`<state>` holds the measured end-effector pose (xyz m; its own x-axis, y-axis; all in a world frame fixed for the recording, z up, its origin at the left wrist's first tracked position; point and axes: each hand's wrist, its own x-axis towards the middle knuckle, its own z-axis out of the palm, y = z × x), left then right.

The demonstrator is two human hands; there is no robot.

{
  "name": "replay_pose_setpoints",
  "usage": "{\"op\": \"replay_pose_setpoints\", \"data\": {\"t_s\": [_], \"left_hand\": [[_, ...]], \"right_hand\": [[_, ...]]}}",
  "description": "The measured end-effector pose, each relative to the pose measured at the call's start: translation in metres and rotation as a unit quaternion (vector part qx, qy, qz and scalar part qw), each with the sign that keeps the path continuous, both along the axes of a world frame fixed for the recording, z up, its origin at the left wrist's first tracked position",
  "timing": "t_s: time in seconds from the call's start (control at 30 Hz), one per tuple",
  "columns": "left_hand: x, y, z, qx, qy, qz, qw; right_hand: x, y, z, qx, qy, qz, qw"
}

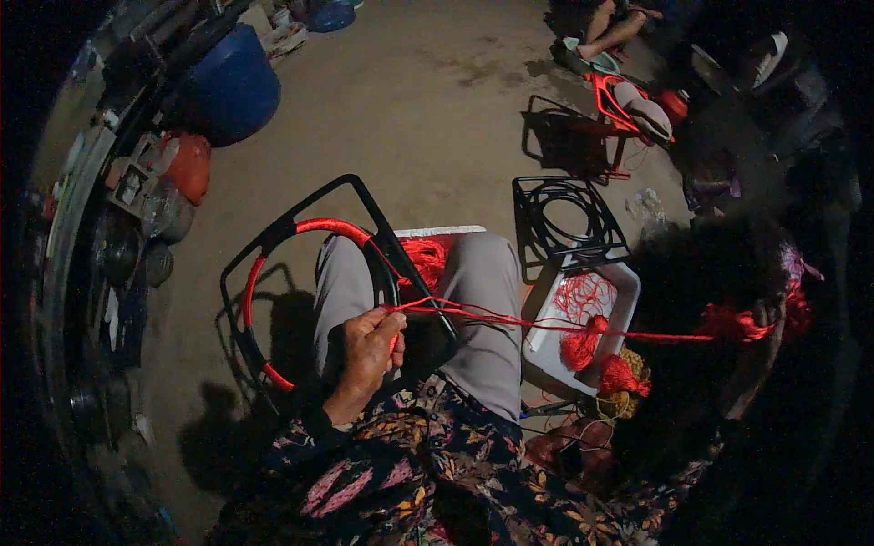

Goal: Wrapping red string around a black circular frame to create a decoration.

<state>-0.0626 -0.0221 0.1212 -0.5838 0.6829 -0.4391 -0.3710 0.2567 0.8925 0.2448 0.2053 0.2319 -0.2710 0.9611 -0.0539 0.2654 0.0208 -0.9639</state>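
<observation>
A black frame (pixel 238 309) with a round inner ring leans on my left thigh. Red cord (pixel 332 226) wraps parts of its ring, with bare black stretches between. My left hand (pixel 366 353) is closed at the ring's near right side, pinching red cord strands against it. From there the strands (pixel 510 318) run taut to the right across my lap. Out at the far right, in deep shadow, my right hand (pixel 772 314) is closed on the cord, a bunched red hank beside it; its fingers show only dimly.
Right of my knees, a white tray (pixel 539 341) holds red cord bundles (pixel 583 344). More black frames (pixel 569 221) lie across its far end. A red-and-black stool (pixel 619 109) stands beyond, near another person's legs (pixel 612 36). A blue tub (pixel 232 91) and clutter line the left.
</observation>
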Motion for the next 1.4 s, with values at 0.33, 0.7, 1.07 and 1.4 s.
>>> {"op": "replay_pose_setpoints", "data": {"t_s": [0.33, 0.7, 1.07, 1.4], "left_hand": [[-0.003, -0.002, 0.010, 0.016, -0.032, 0.021, 0.999], [-0.001, -0.005, 0.011, 0.037, -0.033, 0.018, 0.999], [-0.008, -0.010, 0.019, 0.020, -0.060, -0.030, 0.998], [-0.009, -0.006, 0.013, 0.044, -0.058, -0.055, 0.996]], "right_hand": [[-0.016, 0.005, -0.023, -0.049, -0.017, 0.040, 0.998], [-0.067, -0.008, -0.032, -0.044, -0.028, 0.130, 0.990], [-0.138, -0.064, -0.061, -0.153, -0.037, 0.406, 0.900], [-0.165, -0.082, -0.038, -0.229, -0.029, 0.283, 0.931]]}}
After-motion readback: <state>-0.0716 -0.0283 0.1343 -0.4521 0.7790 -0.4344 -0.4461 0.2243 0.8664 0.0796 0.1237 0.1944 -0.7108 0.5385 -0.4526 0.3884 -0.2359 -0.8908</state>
